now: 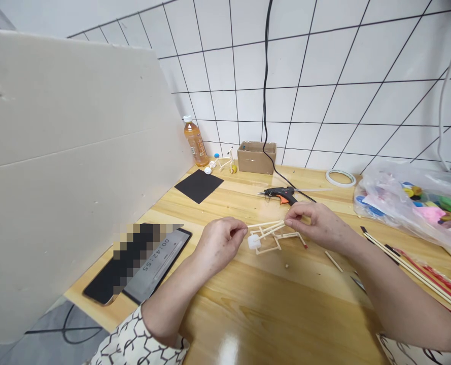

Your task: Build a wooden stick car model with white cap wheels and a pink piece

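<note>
My left hand is closed in a pinch at the left end of a thin wooden stick. At the stick's other end, the fingertips of my right hand are pinched together. Just beneath lies a small frame of joined wooden sticks, with a white round cap at its left and a red tip at its right. Two of the frame's sticks slant up to my right fingertips; whether that hand grips them too I cannot tell.
Behind the hands lies a black glue gun with its cord. Further back are a cardboard box, a small stick model, a bottle and black sheet. Phones lie left; tape, a plastic bag and sticks right.
</note>
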